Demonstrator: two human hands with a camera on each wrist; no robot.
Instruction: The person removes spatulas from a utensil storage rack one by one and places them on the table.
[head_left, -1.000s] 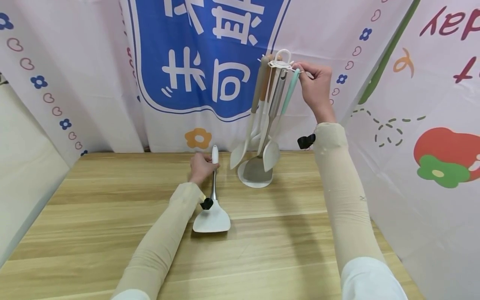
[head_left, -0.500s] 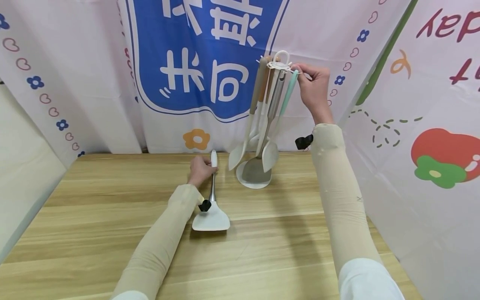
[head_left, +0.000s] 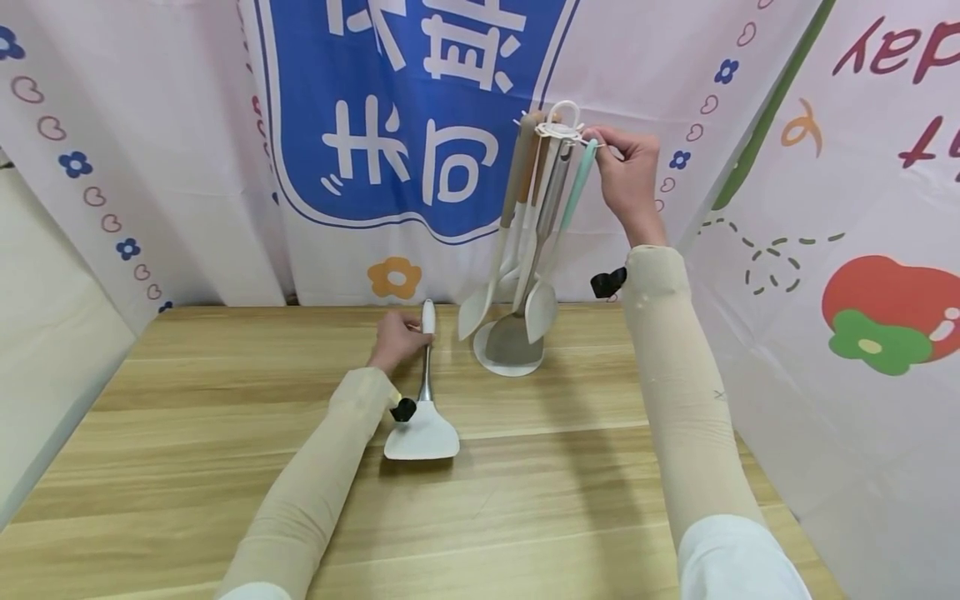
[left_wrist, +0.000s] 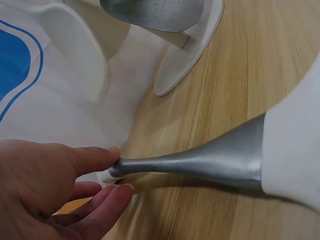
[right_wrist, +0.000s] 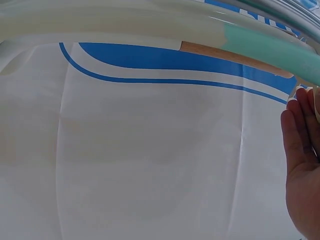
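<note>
1. White spatula: handle end near the back edge of the desk, blade toward the front edge.
2. My left hand pinches its handle between thumb and fingers.
3. Utensil rack: just right of it, by the back edge, hung with a grey turner and others.
4. My right hand pinches the rack's top, beside a mint handle.
5. Printed cloth behind.

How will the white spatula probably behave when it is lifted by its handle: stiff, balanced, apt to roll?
The white spatula will probably stay stiff, since its metal neck looks solid. It may dip at the blade, which is wide and sits far from the left hand. Rolling seems unlikely, given that broad shape.
</note>
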